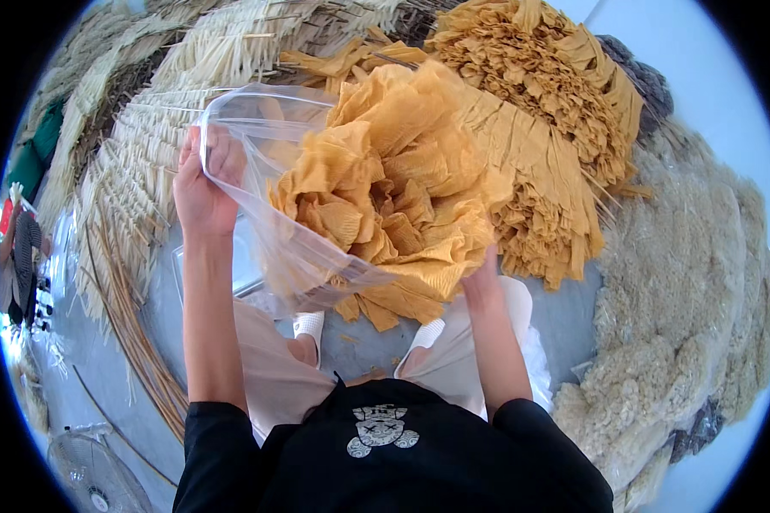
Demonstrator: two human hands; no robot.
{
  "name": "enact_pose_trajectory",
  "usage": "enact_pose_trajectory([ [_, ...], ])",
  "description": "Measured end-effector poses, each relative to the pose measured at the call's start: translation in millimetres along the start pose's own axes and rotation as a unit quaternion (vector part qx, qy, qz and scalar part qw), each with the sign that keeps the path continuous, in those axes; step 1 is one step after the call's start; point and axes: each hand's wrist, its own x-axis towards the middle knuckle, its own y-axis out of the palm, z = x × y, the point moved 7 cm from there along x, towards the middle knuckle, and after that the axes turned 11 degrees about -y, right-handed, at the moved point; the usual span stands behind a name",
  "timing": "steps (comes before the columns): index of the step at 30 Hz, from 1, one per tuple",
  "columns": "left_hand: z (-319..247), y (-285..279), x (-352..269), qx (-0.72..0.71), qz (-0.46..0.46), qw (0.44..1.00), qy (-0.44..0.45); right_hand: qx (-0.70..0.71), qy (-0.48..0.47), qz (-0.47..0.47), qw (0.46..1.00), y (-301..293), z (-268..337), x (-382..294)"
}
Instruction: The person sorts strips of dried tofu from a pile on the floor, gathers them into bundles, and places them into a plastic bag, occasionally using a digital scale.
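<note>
My left hand [210, 173] grips the rim of a clear plastic bag [276, 237], with the fingers curled around the film. The bag's mouth is spread wide toward the right. Against that mouth is a large, ruffled bundle of orange-yellow crepe material [417, 199]; its left side overlaps the bag, and how deep it sits inside I cannot tell. At the bundle's lower right my right hand [483, 276] holds it, most of the fingers hidden by the folds. Behind lies a pile of similar orange bundles [539, 96].
Cream fringed strips on sticks [128, 154] are heaped at the left, beside long thin brown rods [135, 333]. Fluffy beige bundles in clear plastic [674, 288] fill the right. A floor fan [96, 474] stands lower left. Another person [22, 250] is at the far left edge.
</note>
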Motion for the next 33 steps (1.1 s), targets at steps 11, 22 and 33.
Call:
enact_pose_trajectory([
  [11, 188, -107, -195, 0.109, -0.431, 0.792, -0.417, -0.354, 0.058, -0.034, 0.933, -68, -87, -57],
  [22, 175, -115, -212, 0.182, -0.43, 0.796, -0.385, -0.431, 0.076, 0.116, 0.891, -77, -91, -56],
  [33, 159, -91, -198, 0.362, -0.37, 0.801, -0.301, -0.479, 0.142, 0.055, 0.865, -97, -110, -49],
])
